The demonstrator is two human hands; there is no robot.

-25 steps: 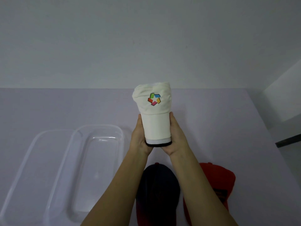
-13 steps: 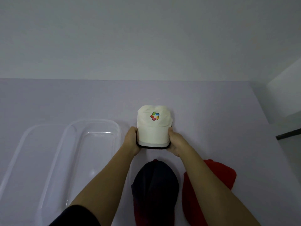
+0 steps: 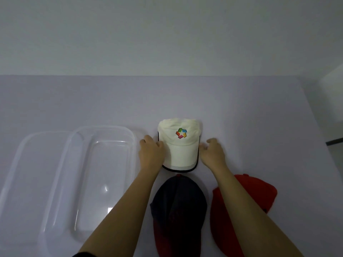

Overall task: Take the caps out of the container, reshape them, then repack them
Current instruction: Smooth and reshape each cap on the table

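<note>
A white cap (image 3: pixel 181 147) with a colourful logo lies flat on the lilac table (image 3: pixel 241 112), brim toward me. My left hand (image 3: pixel 151 154) rests against its left edge with loose fingers and grips nothing. Just off the cap's right edge, my right hand (image 3: pixel 213 153) has its fingers spread and is empty. Nearer to me lie a dark navy cap (image 3: pixel 178 204) and, to its right, a red cap (image 3: pixel 259 191), partly hidden by my forearms. The clear plastic container (image 3: pixel 104 129) stands to the left with nothing in it.
A clear lid (image 3: pixel 27 145) lies at the far left, overlapped by the container. A plain wall rises behind the table. The table's right edge runs close to the red cap, with a dark ledge (image 3: pixel 334 141) beyond it.
The white cap went from held up between both hands down onto the table. Both hands have since loosened and moved outward from its sides.
</note>
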